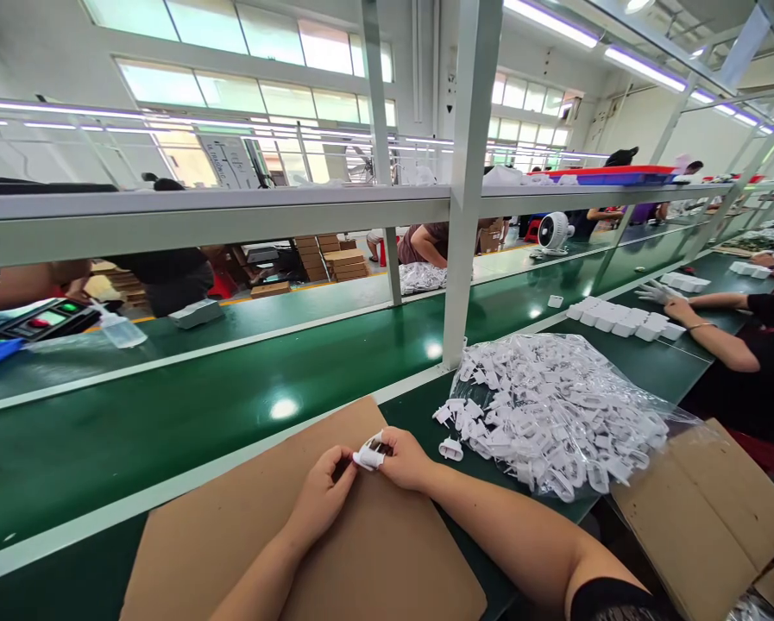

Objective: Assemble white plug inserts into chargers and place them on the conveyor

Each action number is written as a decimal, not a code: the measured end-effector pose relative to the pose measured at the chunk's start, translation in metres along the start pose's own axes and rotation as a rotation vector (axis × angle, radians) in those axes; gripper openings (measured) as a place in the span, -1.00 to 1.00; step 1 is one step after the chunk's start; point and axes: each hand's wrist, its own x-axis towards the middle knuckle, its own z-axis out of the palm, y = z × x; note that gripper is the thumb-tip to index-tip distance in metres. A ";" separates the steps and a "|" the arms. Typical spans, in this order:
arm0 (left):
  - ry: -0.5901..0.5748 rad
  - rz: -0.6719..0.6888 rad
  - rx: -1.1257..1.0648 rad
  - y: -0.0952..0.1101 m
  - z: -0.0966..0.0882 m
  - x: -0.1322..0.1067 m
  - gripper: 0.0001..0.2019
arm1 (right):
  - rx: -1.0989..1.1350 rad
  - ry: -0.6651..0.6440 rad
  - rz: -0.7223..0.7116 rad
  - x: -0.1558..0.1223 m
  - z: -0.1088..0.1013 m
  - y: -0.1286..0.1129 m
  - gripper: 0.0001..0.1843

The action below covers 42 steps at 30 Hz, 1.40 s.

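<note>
Fingers (338, 452) of left hand (320, 490) and right hand (408, 461) pinch a small, white, hollow piece (368, 458).

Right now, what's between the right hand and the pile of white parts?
One loose part, on a strip of green bench between the right hand and the pile; the head view shows it.

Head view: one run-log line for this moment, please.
right hand: holding white piece; left hand: touching it; cardboard sheet: beneath both hands; white parts pile: right of sheet
</note>
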 end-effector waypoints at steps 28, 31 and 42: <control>0.382 -0.181 -0.230 -0.034 0.008 0.015 -0.56 | -0.201 -0.044 0.064 0.002 0.000 -0.007 -0.87; 0.353 -0.226 -0.150 -0.028 -0.004 0.037 -0.51 | -0.209 -0.053 0.057 -0.001 -0.001 -0.010 -0.85; -0.040 0.181 0.556 0.025 0.006 0.187 -0.39 | -0.424 -0.108 -0.044 -0.001 0.004 -0.008 -0.93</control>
